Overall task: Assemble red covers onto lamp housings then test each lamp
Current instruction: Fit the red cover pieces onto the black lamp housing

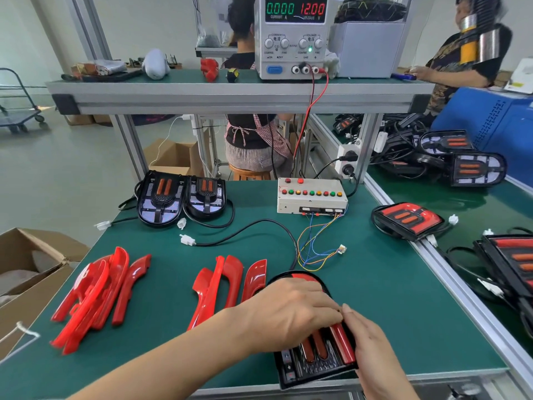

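A person's two hands are working on a black lamp housing (314, 362) lying at the near edge of the green tabletop (389, 298). The left hand (288, 310) is pressing down, fingers curled, on a red cover (343, 342) seated on the housing. The right hand (366, 339) is gripping the housing's right edge, fingers touching the cover. Two loose piles of red covers (95, 293) are lying to the left. Two uncovered housings (181, 197) are sitting further back, near a test box (311, 197) with coloured buttons. A power supply (291, 36) on the shelf is reading 12.00.
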A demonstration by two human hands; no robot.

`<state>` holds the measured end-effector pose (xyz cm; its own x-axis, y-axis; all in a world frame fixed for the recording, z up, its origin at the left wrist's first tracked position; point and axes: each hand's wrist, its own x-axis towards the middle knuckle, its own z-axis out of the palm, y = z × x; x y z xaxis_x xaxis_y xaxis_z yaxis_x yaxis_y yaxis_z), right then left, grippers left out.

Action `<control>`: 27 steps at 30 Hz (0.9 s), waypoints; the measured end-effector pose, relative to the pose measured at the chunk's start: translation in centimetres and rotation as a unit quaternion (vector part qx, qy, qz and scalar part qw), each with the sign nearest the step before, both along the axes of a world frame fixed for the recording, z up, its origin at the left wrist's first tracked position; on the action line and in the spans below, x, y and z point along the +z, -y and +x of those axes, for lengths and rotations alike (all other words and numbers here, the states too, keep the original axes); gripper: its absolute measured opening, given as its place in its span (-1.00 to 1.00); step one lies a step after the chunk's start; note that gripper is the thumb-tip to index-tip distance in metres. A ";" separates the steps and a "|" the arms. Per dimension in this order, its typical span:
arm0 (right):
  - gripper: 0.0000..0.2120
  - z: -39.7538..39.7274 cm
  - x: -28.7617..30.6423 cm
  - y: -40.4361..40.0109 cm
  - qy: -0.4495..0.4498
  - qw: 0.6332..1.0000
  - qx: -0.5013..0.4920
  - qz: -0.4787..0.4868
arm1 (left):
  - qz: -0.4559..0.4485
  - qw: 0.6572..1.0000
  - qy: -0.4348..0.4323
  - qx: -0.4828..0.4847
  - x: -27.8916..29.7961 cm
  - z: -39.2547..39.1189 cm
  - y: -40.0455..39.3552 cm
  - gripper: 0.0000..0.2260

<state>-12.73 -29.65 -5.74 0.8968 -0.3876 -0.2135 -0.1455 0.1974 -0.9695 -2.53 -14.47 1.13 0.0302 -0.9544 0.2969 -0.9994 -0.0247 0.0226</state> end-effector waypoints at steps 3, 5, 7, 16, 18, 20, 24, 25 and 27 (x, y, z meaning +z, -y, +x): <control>-0.63 -0.3 0.3 0.0 -0.002 0.999 0.013 -0.045 | -0.029 0.997 -0.063 0.029 0.0 -0.3 -0.4 -0.84; -0.59 -0.4 0.5 0.0 0.000 0.998 0.022 -0.054 | -0.036 0.991 -0.116 0.064 0.0 -0.5 -0.7 -0.83; -0.63 -0.5 0.4 0.0 0.006 0.999 0.022 -0.031 | -0.052 0.981 -0.165 0.087 -0.1 -0.7 -1.0 -0.83; -0.61 -0.7 0.2 0.3 0.013 0.999 0.044 -0.009 | -0.247 0.878 -0.307 0.273 1.2 1.8 -2.0 -0.75; -0.61 -0.7 0.3 0.4 0.020 0.999 0.043 -0.009 | -0.181 0.858 -0.336 0.345 1.8 3.9 -2.2 -0.73; -0.62 -0.7 0.4 0.4 0.024 0.999 0.042 -0.007 | -0.068 0.845 -0.399 0.350 2.2 5.5 -2.2 -0.62; -0.60 -0.4 0.8 0.4 0.032 0.999 0.038 -0.006 | 0.050 0.831 -0.473 0.289 2.8 6.6 -1.3 -0.49; -0.60 -0.3 0.9 0.3 0.037 0.998 0.044 -0.010 | 0.070 0.830 -0.477 0.281 2.8 6.7 -1.1 -0.51; -0.62 -0.2 1.3 0.4 0.048 0.997 0.059 -0.023 | 0.105 0.817 -0.508 0.251 2.8 6.7 -0.8 -0.65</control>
